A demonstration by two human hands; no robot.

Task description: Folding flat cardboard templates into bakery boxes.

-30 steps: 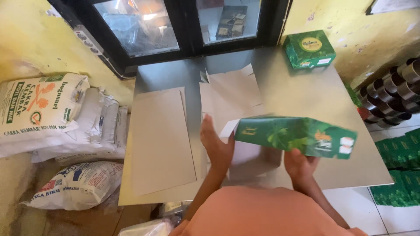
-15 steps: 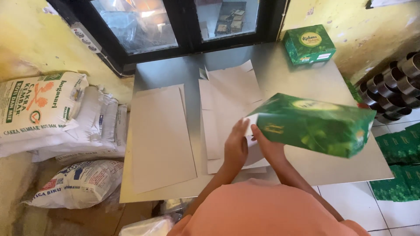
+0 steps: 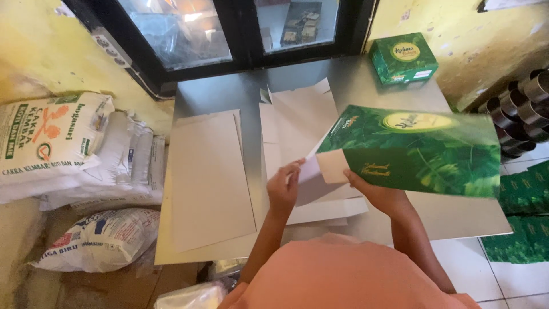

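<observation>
I hold a large green cardboard box (image 3: 420,150) with a leaf pattern above the grey metal table (image 3: 229,94). My right hand (image 3: 372,191) grips its lower left end from below. My left hand (image 3: 284,187) pinches the box's pale end flap (image 3: 311,171), which sticks out to the left. Under the box lie flat unfolded box blanks (image 3: 303,111), grey side up. A finished green box (image 3: 403,57) stands at the table's far right corner.
A stack of flat grey card sheets (image 3: 209,177) covers the table's left half. White flour sacks (image 3: 54,137) are piled on the floor at left. Dark metal tins (image 3: 523,109) and green flat packs (image 3: 523,194) sit at right. A black-framed window (image 3: 240,28) backs the table.
The green box has swung up and to the right, its top face now turned toward me. My left hand moved from under the box to its end flap.
</observation>
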